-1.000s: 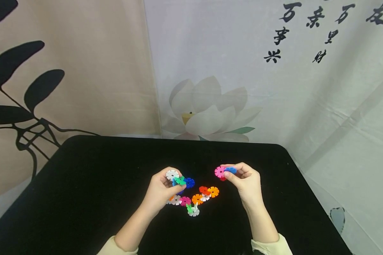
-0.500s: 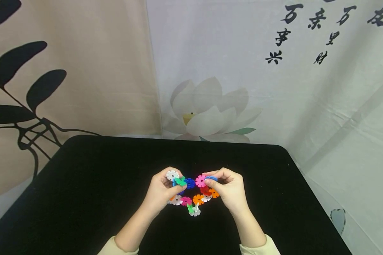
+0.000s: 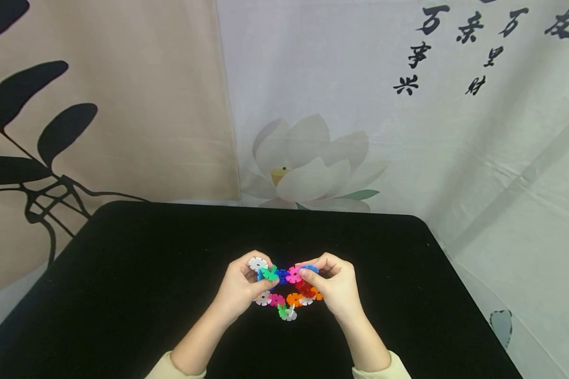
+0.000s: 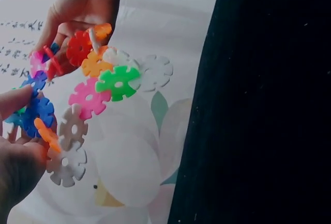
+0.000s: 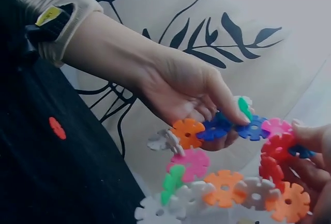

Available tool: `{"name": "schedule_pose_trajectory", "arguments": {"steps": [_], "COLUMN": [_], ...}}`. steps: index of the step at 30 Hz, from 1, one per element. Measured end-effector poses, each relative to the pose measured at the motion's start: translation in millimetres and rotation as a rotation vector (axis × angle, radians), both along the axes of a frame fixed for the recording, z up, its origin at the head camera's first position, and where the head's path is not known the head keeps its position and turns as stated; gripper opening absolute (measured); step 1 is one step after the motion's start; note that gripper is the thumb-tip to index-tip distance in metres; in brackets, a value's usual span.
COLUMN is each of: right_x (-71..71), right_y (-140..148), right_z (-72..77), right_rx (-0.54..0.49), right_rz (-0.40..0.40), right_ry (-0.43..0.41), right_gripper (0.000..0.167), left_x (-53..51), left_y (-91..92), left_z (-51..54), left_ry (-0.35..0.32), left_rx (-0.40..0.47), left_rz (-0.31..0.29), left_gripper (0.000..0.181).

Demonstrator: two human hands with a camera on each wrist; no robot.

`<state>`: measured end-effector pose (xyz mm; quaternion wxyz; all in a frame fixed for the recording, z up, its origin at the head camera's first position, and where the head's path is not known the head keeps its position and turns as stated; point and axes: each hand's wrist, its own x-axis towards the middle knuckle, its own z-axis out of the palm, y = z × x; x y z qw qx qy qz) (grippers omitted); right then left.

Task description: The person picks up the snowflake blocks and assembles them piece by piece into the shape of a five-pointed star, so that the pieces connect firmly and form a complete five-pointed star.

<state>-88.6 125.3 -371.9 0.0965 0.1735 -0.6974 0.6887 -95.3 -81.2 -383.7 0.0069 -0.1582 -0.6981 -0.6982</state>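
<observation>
Notched plastic snowflake discs in several colours are joined into a curved chain, held above the black table. My left hand [image 3: 237,288] pinches its left part, near a green disc [image 3: 270,272] and a white disc [image 3: 257,263]. Between thumb and fingers, my right hand [image 3: 337,287] holds a pink disc [image 3: 294,274] and a light blue disc [image 3: 310,269]. The pink disc meets a dark blue disc [image 5: 252,128]; whether their slots interlock I cannot tell. Red discs [image 5: 279,149] hang below the pink one. Orange, white, pink and green discs form the lower curve.
The black table [image 3: 147,252] extends around both arms. One loose red disc [image 5: 57,128] lies on it in the right wrist view. A printed curtain [image 3: 313,79] stands behind the table. A black strap with a yellow label [image 5: 49,16] circles a sleeve.
My right hand has moved left with the pink and light blue discs, up to the dark blue disc. The left hand has stayed almost in place, still holding the chain.
</observation>
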Motion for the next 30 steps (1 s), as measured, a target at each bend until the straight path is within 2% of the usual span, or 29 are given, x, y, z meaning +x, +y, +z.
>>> {"name": "schedule_pose_trajectory", "arguments": {"steps": [7, 12, 19, 30], "right_x": [1.4, 0.8, 1.2, 2.3], "right_y": [-3.8, -3.7, -3.2, -6.1], "right_z": [-2.5, -4.8, -6.4, -8.0], "right_rx": [-0.033, -0.035, -0.035, -0.048], "right_rz": [-0.018, -0.012, -0.016, -0.041], "right_ry": [-0.007, -0.037, -0.051, -0.029], "right_gripper": [0.007, 0.011, 0.013, 0.012], "left_x": [0.3, 1.0, 1.9, 3.0], "left_y": [1.8, 2.6, 4.8, 6.5], "left_z": [-2.4, -3.6, -5.0, -5.8], "left_ry": [-0.032, -0.033, -0.013, -0.031], "left_rx": [0.01, -0.001, -0.006, 0.007], "left_rz": [0.017, 0.037, 0.031, 0.058], "left_gripper": [0.02, 0.019, 0.016, 0.018]}}
